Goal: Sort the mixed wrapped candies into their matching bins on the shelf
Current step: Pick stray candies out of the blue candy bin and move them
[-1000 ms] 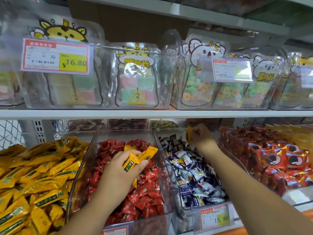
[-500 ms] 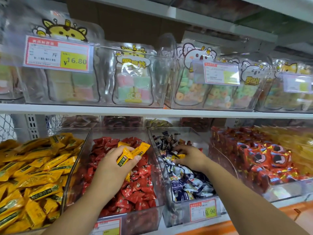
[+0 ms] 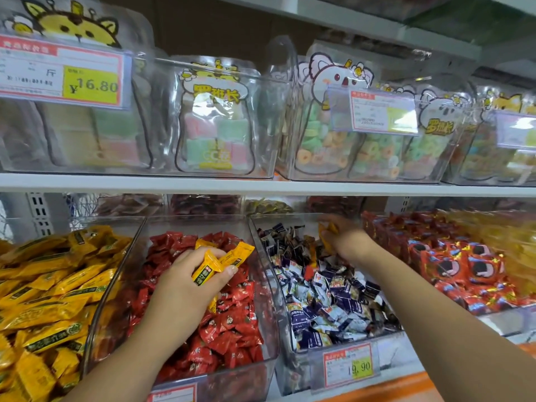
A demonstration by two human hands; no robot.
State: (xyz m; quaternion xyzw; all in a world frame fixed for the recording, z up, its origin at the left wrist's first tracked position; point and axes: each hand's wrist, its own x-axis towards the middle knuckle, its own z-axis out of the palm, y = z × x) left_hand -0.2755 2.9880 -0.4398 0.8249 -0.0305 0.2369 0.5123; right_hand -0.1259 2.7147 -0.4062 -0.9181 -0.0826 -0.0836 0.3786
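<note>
— Yellow among the red, that's why the left hand [image 3: 185, 288] is curled tight round those yellow candies [image 3: 223, 261]; strays, I'd say, held in a bundle above the red candies [image 3: 232, 329] beneath its palm.
— And the matching yellow heap [image 3: 58, 285]?
— Just to the outer side of that wrist; a short carry.
— The right hand [image 3: 348, 242]?
— Blurred; it seems to pinch one yellow piece [image 3: 327, 231] over the blue-and-white candies [image 3: 319, 294] under it.
— How do they look?
— Glossy pillow wrappers, crimped ends, a dark label band; slippery, I'd guess.
</note>
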